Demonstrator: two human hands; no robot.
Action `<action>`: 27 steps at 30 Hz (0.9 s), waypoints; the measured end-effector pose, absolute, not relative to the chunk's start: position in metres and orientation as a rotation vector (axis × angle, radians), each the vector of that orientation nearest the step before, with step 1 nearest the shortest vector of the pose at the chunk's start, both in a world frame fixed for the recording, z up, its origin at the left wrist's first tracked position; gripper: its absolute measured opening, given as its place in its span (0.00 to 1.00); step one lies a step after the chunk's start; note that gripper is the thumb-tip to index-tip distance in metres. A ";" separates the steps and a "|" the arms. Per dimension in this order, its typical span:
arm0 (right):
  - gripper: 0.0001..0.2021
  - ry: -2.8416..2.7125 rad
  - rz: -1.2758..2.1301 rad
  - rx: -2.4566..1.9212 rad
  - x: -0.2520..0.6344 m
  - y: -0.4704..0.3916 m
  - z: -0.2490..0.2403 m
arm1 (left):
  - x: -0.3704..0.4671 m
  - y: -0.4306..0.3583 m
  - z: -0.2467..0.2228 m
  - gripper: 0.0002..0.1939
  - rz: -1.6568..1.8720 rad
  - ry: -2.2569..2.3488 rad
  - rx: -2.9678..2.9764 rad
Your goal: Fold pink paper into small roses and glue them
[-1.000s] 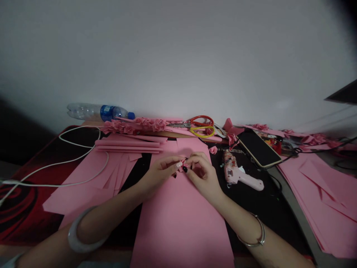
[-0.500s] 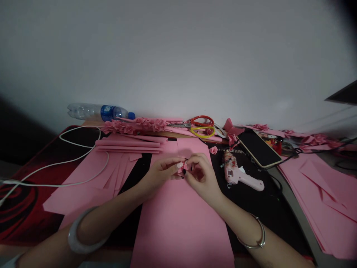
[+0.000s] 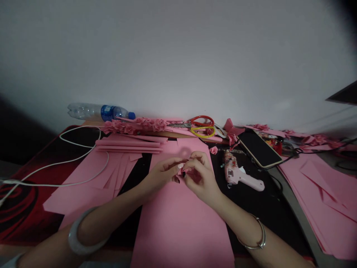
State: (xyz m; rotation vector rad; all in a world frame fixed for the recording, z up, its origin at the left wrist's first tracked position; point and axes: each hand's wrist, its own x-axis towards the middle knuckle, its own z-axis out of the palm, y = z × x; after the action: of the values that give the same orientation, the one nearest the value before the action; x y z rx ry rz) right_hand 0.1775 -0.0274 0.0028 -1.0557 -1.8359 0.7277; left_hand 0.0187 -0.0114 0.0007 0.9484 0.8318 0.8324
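Note:
Between my two hands is a small pink paper flower (image 3: 180, 171), mostly covered by the fingers. My left hand (image 3: 163, 172) pinches it from the left, thumb on top. From the right, my right hand (image 3: 201, 178) closes thumb and fingers on its other side. Both hands are above a long pink paper sheet (image 3: 184, 227) lying on the dark mat. A small pink paper rose (image 3: 213, 150) lies just beyond my right hand. To the right of that hand rests a pink glue gun (image 3: 244, 178) with a stained nozzle end.
Scissors (image 3: 203, 131) with red and yellow handles lie at the back among paper flowers (image 3: 150, 124). A phone (image 3: 260, 149) is at right. Rolled paper (image 3: 128, 145), a white cable (image 3: 55, 184) and a plastic bottle (image 3: 92, 111) are at left. Paper sheets (image 3: 315, 197) lie far right.
The fingers of my right hand have shifted slightly over the paper flower, which is now more covered. My left fingers have moved a little too. The other things lie as before.

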 end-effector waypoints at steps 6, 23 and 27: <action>0.15 -1.885 0.718 -1.028 0.177 -0.028 0.004 | 0.019 -0.010 0.001 0.10 0.836 0.847 1.003; 0.15 -1.904 0.792 -1.004 0.179 -0.024 0.004 | 0.017 -0.009 0.001 0.05 0.807 0.868 1.126; 0.13 -1.905 0.839 -0.964 0.182 -0.024 0.005 | 0.016 -0.008 -0.001 0.05 0.849 0.894 1.139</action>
State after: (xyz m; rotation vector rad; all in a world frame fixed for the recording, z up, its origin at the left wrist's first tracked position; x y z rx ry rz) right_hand 0.1816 -0.0239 0.0051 -0.9636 -1.9050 0.8393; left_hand 0.0165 -0.0083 -0.0011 1.1386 0.8945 0.8485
